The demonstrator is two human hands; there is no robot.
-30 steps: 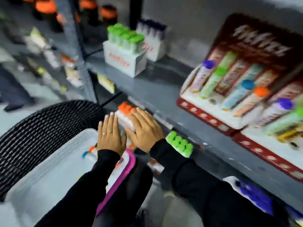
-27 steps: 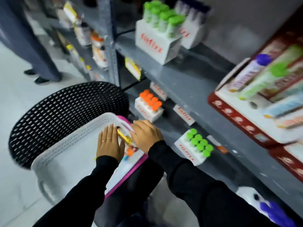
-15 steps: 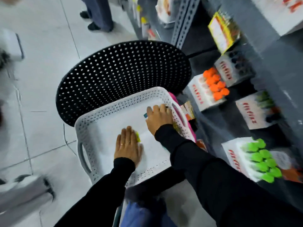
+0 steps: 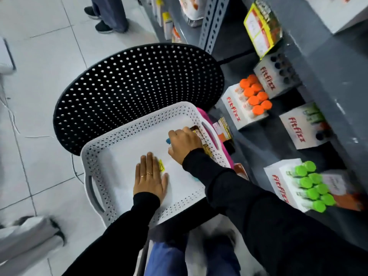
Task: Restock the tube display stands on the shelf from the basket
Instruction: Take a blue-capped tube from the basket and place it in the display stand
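A white perforated basket (image 4: 95, 166) rests on a black perforated chair (image 4: 139, 80) beside the grey shelf. My left hand (image 4: 150, 180) lies flat, palm down, on the basket floor, its fingertips next to a small yellow item (image 4: 161, 167). My right hand (image 4: 184, 144) is curled at the basket's right end over tubes; a blue cap (image 4: 168, 140) sticks out on its left and a brown-labelled tube (image 4: 198, 133) on its right. On the lower shelf stand white Fitfizz display stands: one with orange-capped tubes (image 4: 253, 100), one with green-capped tubes (image 4: 310, 186), one with open holes (image 4: 278, 76).
A fourth stand (image 4: 298, 130) sits partly under the upper shelf edge. A pink basket edge (image 4: 226, 154) shows under the white one. A metal shelf post (image 4: 211, 22) rises behind the chair. A person's legs (image 4: 111, 14) stand far back, another's (image 4: 25, 236) at lower left.
My view has swung down from the shelf to the basket. Both hands moved from the basket's edge into it; the left now lies flat, the right has curled over the tubes.
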